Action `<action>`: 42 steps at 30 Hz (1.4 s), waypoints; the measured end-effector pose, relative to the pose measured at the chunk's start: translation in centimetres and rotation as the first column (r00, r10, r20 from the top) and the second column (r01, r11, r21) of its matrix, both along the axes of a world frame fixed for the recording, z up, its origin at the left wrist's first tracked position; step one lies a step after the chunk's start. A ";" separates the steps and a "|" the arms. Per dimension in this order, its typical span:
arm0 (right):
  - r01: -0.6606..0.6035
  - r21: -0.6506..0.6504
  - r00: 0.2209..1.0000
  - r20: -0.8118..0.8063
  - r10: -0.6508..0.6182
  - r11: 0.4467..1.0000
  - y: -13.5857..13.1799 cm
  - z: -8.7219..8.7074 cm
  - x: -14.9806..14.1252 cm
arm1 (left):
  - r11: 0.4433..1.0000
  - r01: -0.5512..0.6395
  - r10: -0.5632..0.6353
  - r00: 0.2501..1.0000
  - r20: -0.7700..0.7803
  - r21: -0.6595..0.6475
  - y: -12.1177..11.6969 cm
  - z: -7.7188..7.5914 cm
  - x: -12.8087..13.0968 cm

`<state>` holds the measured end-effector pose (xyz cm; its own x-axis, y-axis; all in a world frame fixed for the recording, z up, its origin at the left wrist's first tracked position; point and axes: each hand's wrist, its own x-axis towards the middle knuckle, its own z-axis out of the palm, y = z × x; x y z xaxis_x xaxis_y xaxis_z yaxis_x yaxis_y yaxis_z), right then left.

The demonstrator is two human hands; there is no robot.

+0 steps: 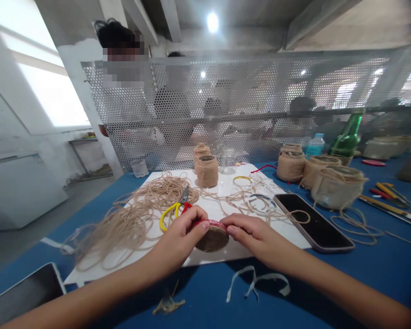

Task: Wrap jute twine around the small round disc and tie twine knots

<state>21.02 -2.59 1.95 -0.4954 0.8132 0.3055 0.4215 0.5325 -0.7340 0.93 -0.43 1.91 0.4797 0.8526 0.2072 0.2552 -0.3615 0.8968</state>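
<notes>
Both my hands hold a round lid (213, 236) covered in coiled jute twine, with a red rim on top, just above the near edge of a white board (222, 194). My left hand (182, 238) pinches its left side, fingers closed on it. My right hand (254, 233) grips its right side with the fingertips on the rim. Scissors (174, 210) with yellow and red handles lie just behind my left hand, beside a loose heap of jute twine (133, 219).
Twine-wrapped jars (207, 170) stand at the board's far edge and more (290, 166) to the right, by a green bottle (347, 134). A dark phone (313, 221) lies right of my hands; a tablet (23, 292) at near left. White strips (256, 282) lie on the blue table. People sit behind a perforated screen.
</notes>
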 end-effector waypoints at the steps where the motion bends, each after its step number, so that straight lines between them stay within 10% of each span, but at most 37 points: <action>1: 0.001 -0.001 1.000 -0.001 -0.001 1.000 0.0 0.0 0.0 | 1.000 -0.008 0.008 1.000 0.019 -0.015 0.1 0.0 0.0; 27: 0.009 -0.353 0.961 -0.256 -0.106 0.935 0.7 -0.6 -0.2 | 0.965 0.033 0.050 0.951 0.306 -0.258 0.4 -1.2 0.2; 42: 0.006 -0.280 1.000 -0.010 -0.009 0.960 -0.1 -0.2 -0.2 | 0.994 0.099 -0.105 0.989 -0.107 -0.055 -0.8 -0.3 0.7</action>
<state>20.78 -2.68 1.77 -0.4871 0.8705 0.0702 0.4160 0.3019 -0.8578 1.59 -1.26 1.61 0.5822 0.8059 0.1075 0.3172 -0.3469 0.8826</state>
